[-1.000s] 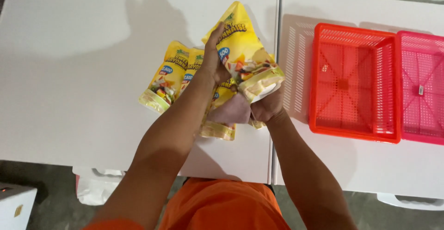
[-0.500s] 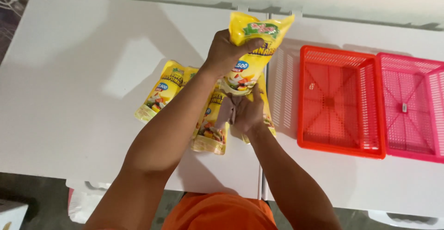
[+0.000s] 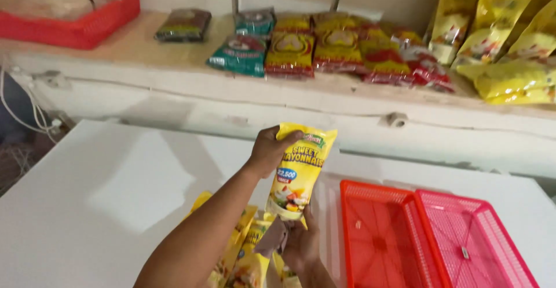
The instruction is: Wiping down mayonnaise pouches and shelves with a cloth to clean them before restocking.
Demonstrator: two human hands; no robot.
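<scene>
My left hand grips the top of a yellow pouch and holds it upright above the white table. My right hand is below it, touching the pouch's bottom edge and holding a small grey-brown cloth. More yellow pouches lie flat on the table under my left forearm, partly hidden by it.
An orange-red basket and a pink basket sit side by side at the right of the table. Behind the table a shelf carries green, red and yellow packets and a red tray at far left.
The yellow pouch has been lifted off the pile and raised upright. My view has tilted up from the table to take in the shelf behind it.
</scene>
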